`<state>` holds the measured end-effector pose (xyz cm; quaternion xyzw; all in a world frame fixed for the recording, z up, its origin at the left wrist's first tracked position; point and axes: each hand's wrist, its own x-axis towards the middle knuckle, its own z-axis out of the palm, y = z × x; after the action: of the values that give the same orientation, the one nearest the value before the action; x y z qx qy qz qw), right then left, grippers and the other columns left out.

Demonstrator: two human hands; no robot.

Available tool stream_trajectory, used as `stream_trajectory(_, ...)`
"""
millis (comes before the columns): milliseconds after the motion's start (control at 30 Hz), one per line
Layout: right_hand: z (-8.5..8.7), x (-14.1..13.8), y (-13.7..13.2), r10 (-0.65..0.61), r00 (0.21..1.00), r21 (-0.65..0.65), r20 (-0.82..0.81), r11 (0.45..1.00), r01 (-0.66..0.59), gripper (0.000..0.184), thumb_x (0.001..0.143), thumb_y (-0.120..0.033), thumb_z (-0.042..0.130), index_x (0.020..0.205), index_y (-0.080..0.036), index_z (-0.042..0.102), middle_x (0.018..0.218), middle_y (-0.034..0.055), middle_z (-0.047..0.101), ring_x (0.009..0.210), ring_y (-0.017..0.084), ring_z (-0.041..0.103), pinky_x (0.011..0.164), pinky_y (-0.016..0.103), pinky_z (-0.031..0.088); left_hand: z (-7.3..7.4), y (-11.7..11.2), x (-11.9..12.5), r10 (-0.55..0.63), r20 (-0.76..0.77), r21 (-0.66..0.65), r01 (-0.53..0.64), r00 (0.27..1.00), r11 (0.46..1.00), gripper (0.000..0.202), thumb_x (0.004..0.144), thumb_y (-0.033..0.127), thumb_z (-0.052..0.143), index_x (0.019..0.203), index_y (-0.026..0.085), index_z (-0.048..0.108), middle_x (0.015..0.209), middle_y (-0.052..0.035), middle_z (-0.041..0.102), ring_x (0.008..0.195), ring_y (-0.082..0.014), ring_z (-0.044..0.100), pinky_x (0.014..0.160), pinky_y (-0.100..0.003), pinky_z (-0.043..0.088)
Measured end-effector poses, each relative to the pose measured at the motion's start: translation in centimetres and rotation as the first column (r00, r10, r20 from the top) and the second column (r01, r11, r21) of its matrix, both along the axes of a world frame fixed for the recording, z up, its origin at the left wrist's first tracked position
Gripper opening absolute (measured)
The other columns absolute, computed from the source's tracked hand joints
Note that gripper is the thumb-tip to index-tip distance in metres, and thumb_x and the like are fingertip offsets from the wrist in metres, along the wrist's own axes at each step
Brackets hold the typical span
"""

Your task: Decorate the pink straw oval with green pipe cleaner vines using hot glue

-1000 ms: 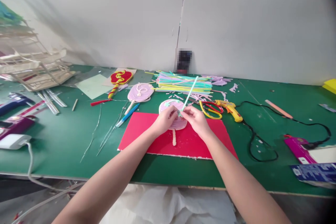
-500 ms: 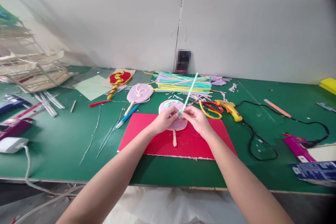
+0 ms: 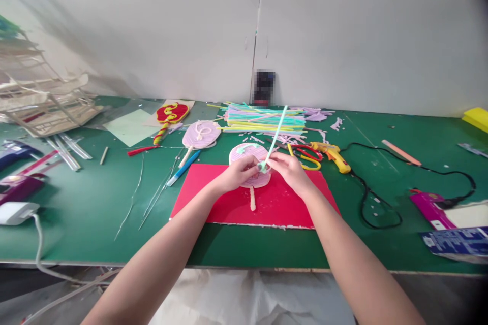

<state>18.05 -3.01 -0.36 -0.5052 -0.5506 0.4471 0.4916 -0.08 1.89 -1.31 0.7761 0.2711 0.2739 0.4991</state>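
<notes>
A mint-green pipe cleaner [image 3: 278, 131] rises at a slant between my hands, its lower end bent into a small bundle. My left hand [image 3: 243, 172] pinches that bundle between thumb and fingers. From the other side, my right hand [image 3: 288, 171] has its fingertips closed on the stem just above the bend. Beneath them lies a lilac round fan [image 3: 261, 180] with a pale handle [image 3: 252, 199], partly hidden by my left hand. Mint-green curls [image 3: 247, 148] show on its upper part. The fan rests over the back edge of a red board [image 3: 229, 213].
Behind are a pile of pastel pipe cleaners [image 3: 263, 121], a second lilac fan [image 3: 201, 134] and a red-and-yellow fan [image 3: 172, 111]. Yellow-handled scissors [image 3: 310, 164] and a yellow glue gun [image 3: 337, 158] with a black cord [image 3: 364, 210] lie right. A blue pen [image 3: 183, 167] lies left.
My right fingertips have shifted slightly on the pipe cleaner, and its bent lower end shows more between my hands. The whole view has shifted a little.
</notes>
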Motion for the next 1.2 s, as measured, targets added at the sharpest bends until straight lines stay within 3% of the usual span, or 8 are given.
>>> stream_trajectory(200,1.1,0.7,-0.5,0.084,0.996,-0.039,-0.012,0.996,-0.085,0.023,0.072,-0.032,0.06,0.088,-0.019,0.071,0.091,0.0048,0.071,0.087,0.021,0.063,0.078,0.034,0.049,-0.1,0.2,-0.2,-0.044,0.038,-0.061,0.046,0.998,0.997,0.025,0.087,0.038,0.05,0.078,0.015,0.053,0.071,0.0001,0.055,0.067,-0.0117,0.05,0.063,-0.023,0.04)
stream_trajectory(400,0.4,1.4,-0.2,0.274,0.953,0.018,-0.127,0.962,-0.274,0.034,0.066,-0.019,0.057,0.098,-0.022,0.067,0.1,0.003,0.069,0.093,0.02,0.063,0.088,0.037,0.047,-0.3,0.5,-0.3,-0.081,0.071,-0.129,0.089,0.994,0.988,0.031,0.085,0.045,0.053,0.081,0.015,0.053,0.072,-0.0002,0.056,0.067,-0.0116,0.052,0.063,-0.024,0.04)
stream_trajectory(600,0.1,0.8,0.1,0.1,0.994,0.039,-0.034,0.994,-0.099,0.02,0.074,-0.031,0.063,0.09,-0.021,0.068,0.092,0.0033,0.07,0.089,0.02,0.064,0.084,0.037,0.049,-0.3,0.8,-0.5,-0.092,0.073,-0.158,0.103,0.993,0.982,0.032,0.085,0.046,0.055,0.082,0.014,0.055,0.073,-0.001,0.057,0.07,-0.012,0.054,0.067,-0.024,0.042)
stream_trajectory(800,0.0,0.4,0.1,0.089,0.993,0.059,0.071,0.994,-0.093,0.02,0.066,-0.038,0.072,0.075,-0.021,0.067,0.078,0.0013,0.068,0.078,0.019,0.063,0.076,0.034,0.051,0.0,0.2,-0.7,-0.115,0.031,-0.216,0.119,0.993,0.969,0.029,0.084,0.043,0.056,0.081,0.014,0.056,0.074,0.0,0.054,0.069,-0.0112,0.051,0.062,-0.022,0.04)
stream_trajectory(1033,-0.6,0.1,0.4,0.027,0.996,0.061,0.09,0.998,-0.032,0.016,0.07,-0.034,0.068,0.076,-0.02,0.063,0.076,0.0003,0.065,0.073,0.016,0.061,0.072,0.031,0.049,0.1,0.1,-0.2,-0.011,-0.012,0.008,0.011,1.0,1.0,0.026,0.085,0.04,0.052,0.08,0.015,0.058,0.075,-0.0011,0.058,0.072,-0.013,0.052,0.067,-0.024,0.041)
stream_trajectory(1200,-1.2,-0.3,0.6,0.004,0.998,0.06,0.066,0.998,-0.007,0.019,0.071,-0.037,0.067,0.076,-0.021,0.058,0.073,-0.0004,0.063,0.071,0.016,0.061,0.07,0.031,0.049,0.1,0.0,0.0,0.031,-0.005,0.067,-0.031,0.999,0.997,0.024,0.086,0.037,0.05,0.077,0.015,0.057,0.073,-0.0014,0.058,0.071,-0.0135,0.052,0.068,-0.025,0.041)
